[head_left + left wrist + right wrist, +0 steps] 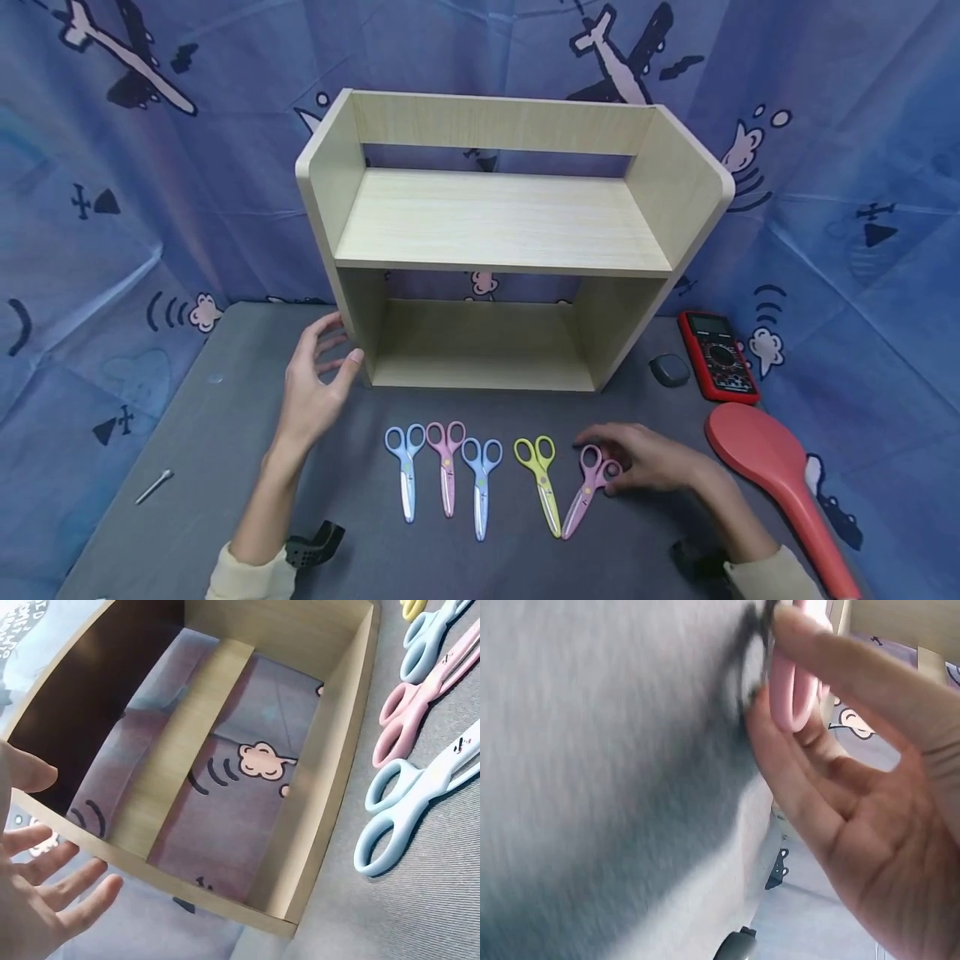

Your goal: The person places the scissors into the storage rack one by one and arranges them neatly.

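Observation:
My left hand [313,398] is beside the left side panel of a two-tier wooden shelf [502,221], thumb near its front edge. In the left wrist view its fingers are spread and loosely bent, holding nothing; contact with the panel is hard to tell. My right hand [651,457] pinches the handle of the rightmost pink scissors [579,507], whose blades point toward me. Left of them lie yellow scissors [545,492], blue scissors [481,496], another pink pair [447,479] and another blue pair [407,483].
Behind the right hand are a black mouse [670,370] and a red multimeter [720,358]. A red spoon-shaped utensil [780,475] lies along the right edge. A small metal bolt-like piece [154,487] lies at the left. Blue patterned cloth [247,183] hangs around the table.

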`<act>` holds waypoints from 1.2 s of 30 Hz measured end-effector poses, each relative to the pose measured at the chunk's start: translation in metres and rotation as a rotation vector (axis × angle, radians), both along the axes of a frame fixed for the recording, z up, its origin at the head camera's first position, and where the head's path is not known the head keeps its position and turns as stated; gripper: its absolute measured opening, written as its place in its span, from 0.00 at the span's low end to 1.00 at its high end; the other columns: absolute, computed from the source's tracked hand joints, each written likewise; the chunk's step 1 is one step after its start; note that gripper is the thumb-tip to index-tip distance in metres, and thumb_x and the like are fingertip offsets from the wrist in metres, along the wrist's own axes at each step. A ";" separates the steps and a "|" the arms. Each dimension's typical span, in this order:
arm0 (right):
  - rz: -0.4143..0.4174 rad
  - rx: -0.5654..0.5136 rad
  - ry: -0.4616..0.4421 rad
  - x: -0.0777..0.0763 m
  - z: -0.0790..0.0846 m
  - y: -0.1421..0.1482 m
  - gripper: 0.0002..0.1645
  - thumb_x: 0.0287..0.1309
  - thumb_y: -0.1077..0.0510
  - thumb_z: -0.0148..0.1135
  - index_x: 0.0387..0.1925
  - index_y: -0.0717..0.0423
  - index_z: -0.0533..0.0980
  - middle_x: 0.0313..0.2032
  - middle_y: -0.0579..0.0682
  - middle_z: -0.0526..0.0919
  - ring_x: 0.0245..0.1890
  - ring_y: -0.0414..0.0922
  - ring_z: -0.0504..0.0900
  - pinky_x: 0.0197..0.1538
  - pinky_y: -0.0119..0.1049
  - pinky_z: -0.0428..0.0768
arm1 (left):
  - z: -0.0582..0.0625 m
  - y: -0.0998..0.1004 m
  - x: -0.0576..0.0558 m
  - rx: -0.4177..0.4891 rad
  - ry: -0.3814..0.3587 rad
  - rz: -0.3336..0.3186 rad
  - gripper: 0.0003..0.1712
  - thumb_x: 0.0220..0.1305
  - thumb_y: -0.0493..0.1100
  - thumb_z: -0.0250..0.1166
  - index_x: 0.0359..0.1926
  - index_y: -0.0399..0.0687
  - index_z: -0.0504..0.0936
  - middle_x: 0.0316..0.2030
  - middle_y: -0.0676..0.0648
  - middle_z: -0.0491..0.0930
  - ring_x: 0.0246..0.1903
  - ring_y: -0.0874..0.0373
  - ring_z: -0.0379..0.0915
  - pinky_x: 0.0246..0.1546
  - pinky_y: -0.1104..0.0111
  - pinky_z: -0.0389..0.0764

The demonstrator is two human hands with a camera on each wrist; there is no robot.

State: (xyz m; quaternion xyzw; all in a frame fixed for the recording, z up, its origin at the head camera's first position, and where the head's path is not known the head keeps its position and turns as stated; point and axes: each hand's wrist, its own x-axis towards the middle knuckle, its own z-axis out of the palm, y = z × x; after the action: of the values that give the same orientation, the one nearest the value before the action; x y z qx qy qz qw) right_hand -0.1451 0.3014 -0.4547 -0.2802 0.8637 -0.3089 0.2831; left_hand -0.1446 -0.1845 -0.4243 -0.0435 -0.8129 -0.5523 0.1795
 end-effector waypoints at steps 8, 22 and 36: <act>0.101 0.033 -0.275 -0.006 0.010 0.019 0.31 0.58 0.58 0.81 0.63 0.48 0.82 0.54 0.50 0.83 0.47 0.41 0.77 0.44 0.30 0.77 | -0.007 -0.001 -0.004 0.079 0.083 0.042 0.27 0.74 0.32 0.67 0.72 0.39 0.77 0.69 0.37 0.79 0.63 0.43 0.83 0.53 0.86 0.80; 0.170 -0.071 -0.477 -0.004 0.047 0.030 0.33 0.61 0.62 0.77 0.68 0.59 0.79 0.54 0.56 0.84 0.42 0.37 0.83 0.44 0.27 0.84 | -0.018 -0.012 -0.014 0.206 0.085 0.055 0.17 0.69 0.26 0.70 0.58 0.32 0.87 0.56 0.31 0.88 0.48 0.72 0.88 0.46 0.80 0.88; 0.081 -0.388 0.226 -0.012 0.162 -0.041 0.39 0.48 0.69 0.86 0.63 0.56 0.82 0.48 0.44 0.89 0.37 0.42 0.87 0.40 0.33 0.91 | -0.018 -0.013 -0.012 0.183 0.055 0.062 0.18 0.70 0.28 0.71 0.59 0.35 0.87 0.57 0.33 0.88 0.47 0.74 0.87 0.44 0.80 0.88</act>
State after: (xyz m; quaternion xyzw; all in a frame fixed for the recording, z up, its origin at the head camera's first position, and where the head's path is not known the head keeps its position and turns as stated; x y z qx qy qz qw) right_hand -0.1570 0.2602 -0.2925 -0.3968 0.8024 -0.4240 0.1376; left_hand -0.1564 -0.1977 -0.4423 -0.0167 -0.7547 -0.6171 0.2220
